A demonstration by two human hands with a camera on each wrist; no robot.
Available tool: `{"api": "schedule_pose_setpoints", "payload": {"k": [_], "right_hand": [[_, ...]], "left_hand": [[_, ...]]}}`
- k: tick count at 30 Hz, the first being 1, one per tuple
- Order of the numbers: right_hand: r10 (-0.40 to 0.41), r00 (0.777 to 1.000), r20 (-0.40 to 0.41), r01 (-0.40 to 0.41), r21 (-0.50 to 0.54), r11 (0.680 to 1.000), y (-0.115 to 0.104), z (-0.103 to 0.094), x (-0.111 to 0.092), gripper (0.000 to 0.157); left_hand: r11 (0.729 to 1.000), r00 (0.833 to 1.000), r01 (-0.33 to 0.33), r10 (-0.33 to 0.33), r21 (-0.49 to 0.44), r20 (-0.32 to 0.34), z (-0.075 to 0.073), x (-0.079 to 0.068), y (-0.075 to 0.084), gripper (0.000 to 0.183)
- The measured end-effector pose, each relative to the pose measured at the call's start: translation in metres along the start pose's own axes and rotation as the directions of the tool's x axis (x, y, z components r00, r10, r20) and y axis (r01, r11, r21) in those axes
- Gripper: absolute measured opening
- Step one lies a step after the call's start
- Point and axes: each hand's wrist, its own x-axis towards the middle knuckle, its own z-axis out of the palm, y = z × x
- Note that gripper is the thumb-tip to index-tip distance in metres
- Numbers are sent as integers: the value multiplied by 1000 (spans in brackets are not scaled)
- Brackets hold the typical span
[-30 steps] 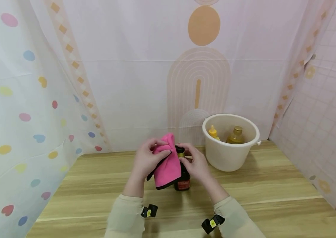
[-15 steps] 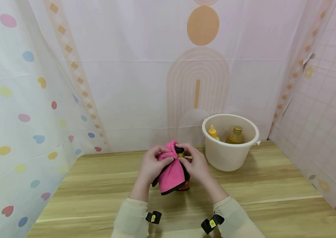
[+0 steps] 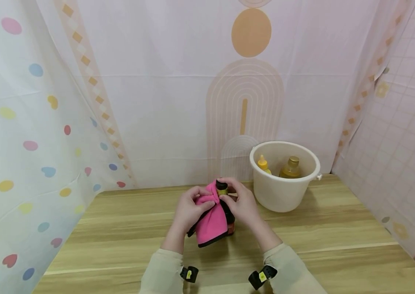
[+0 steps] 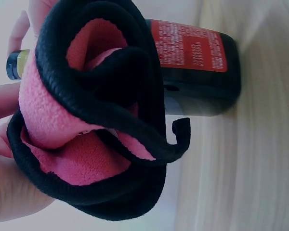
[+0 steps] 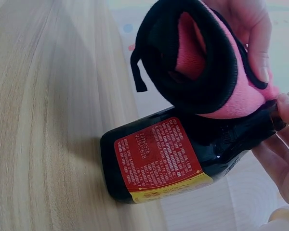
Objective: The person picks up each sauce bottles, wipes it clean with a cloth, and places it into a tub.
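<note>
My left hand (image 3: 190, 210) pinches a bunched pink cloth (image 3: 213, 226) with black edging, which hangs down in folds against a dark bottle. The bottle (image 5: 154, 156) carries a red and yellow label and stands upright on the table. Around its neck, just below the black cap (image 3: 222, 185), my right hand (image 3: 242, 202) grips with fingers and thumb. In the left wrist view the cloth (image 4: 58, 103) hides much of the bottle (image 4: 197, 91). A black loop (image 5: 138, 72) sticks out from the cloth's edge in the right wrist view.
A white bucket (image 3: 279, 198) stands at the back right of the wooden table (image 3: 119, 241). Inside it are a yellow-capped bottle (image 3: 263, 163) and an amber bottle (image 3: 290, 168). Patterned curtains (image 3: 163, 122) close off the back and sides.
My left hand has moved right and slightly down with the cloth, bringing it against the bottle, and the cloth now covers more of the bottle's body. My right hand stays at the neck.
</note>
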Motion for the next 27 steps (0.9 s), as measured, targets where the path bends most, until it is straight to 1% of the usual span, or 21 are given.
{"api": "schedule_pose_setpoints", "payload": {"k": [9, 14, 21, 27], "right_hand": [[7, 1000, -1, -7, -10, 1000, 0, 1, 0, 47], [6, 1000, -3, -6, -3, 1000, 0, 1, 1, 46], [13, 1000, 5, -13, 6, 1000, -1, 2, 1, 47], [18, 1000, 4, -18, -5, 1000, -2, 2, 1, 48]], "left_hand": [[998, 1000, 28, -28, 51, 5, -1, -1, -7, 15], [998, 1000, 15, -15, 68, 1, -2, -2, -10, 15], [998, 1000, -3, 3, 65, -1, -3, -2, -14, 16], [997, 1000, 24, -24, 74, 3, -5, -3, -18, 15]]}}
